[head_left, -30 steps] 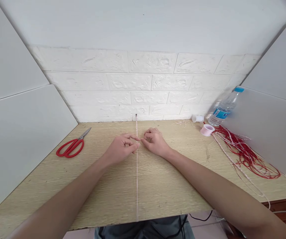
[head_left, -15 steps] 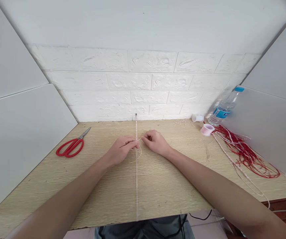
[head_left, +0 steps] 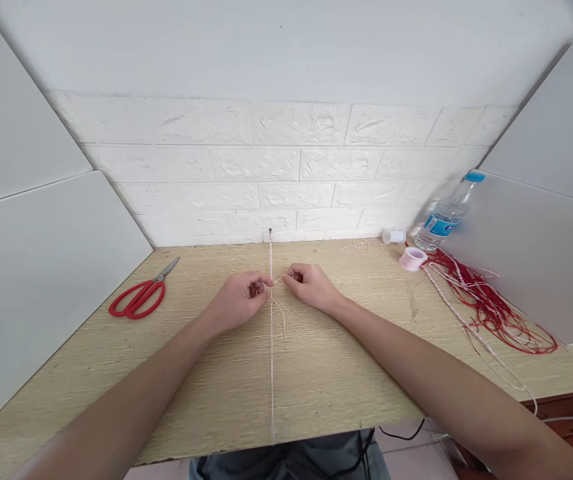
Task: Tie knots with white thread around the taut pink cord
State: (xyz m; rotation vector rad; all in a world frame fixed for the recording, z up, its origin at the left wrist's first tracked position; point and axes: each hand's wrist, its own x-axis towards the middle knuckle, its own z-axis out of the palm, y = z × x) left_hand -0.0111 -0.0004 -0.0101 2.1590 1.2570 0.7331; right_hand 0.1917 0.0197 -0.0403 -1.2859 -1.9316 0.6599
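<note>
A pale cord runs taut from a dark point at the wall's base to the table's front edge, its far part braided pink and white. My left hand is at the cord's left side, fingertips touching it near the end of the braid; its fingers are curled, and what they grip is too small to make out. Right of the cord, my right hand pinches a thin light thread that stretches to the braid. A loose thread end hangs in a curve on the table just below the hands.
Red-handled scissors lie at the left. On the right are a pink thread spool, a white spool, a water bottle and a tangle of red and pink cords. White panels stand on both sides.
My left hand has shifted slightly left, its index finger lifted and stretched toward the cord. The loose thread end has swung from the left of the cord to its right. The view has moved slightly.
</note>
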